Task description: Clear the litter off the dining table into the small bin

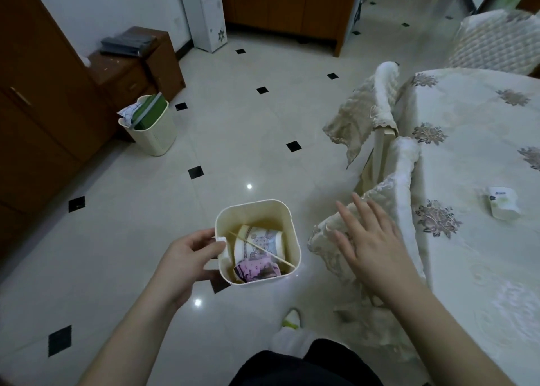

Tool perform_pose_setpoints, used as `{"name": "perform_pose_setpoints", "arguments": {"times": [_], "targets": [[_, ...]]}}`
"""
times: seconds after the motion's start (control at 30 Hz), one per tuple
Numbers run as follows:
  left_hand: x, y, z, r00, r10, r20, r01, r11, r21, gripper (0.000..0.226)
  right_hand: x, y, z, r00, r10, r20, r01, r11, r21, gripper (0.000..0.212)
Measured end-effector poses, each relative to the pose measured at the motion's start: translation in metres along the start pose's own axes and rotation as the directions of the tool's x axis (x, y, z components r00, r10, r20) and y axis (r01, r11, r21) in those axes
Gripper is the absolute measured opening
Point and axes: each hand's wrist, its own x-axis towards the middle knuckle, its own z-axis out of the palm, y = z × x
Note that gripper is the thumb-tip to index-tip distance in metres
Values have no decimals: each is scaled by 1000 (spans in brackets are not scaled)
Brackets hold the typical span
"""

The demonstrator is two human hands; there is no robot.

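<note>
My left hand grips the left rim of the small cream bin, holding it above the tiled floor. Inside lie a patterned paper cup, a thin wooden stick and a pink wrapper. My right hand hovers open, fingers spread, over the cloth-covered chair back next to the bin. On the dining table, with its floral cream cloth, a crumpled white paper cup lies near the right edge of view.
A larger cream waste bin stuffed with green and white paper stands on the floor by the brown cabinets. A second covered chair sits against the table's far side. A low brown drawer unit is behind it.
</note>
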Motion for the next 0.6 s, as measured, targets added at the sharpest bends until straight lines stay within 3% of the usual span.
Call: {"name": "perform_pose_setpoints", "arguments": {"times": [0.17, 0.37, 0.6], "targets": [[48, 34, 15, 998, 54, -14, -53, 997, 46, 27, 47, 17, 11, 997, 15, 71, -15, 1000, -2, 54], [85, 69, 40, 998, 58, -24, -56, 997, 51, 25, 109, 38, -3, 999, 53, -4, -53, 998, 22, 59], [128, 97, 50, 998, 57, 6, -57, 996, 69, 25, 158, 36, 0, 999, 25, 44, -25, 1000, -8, 54]]}}
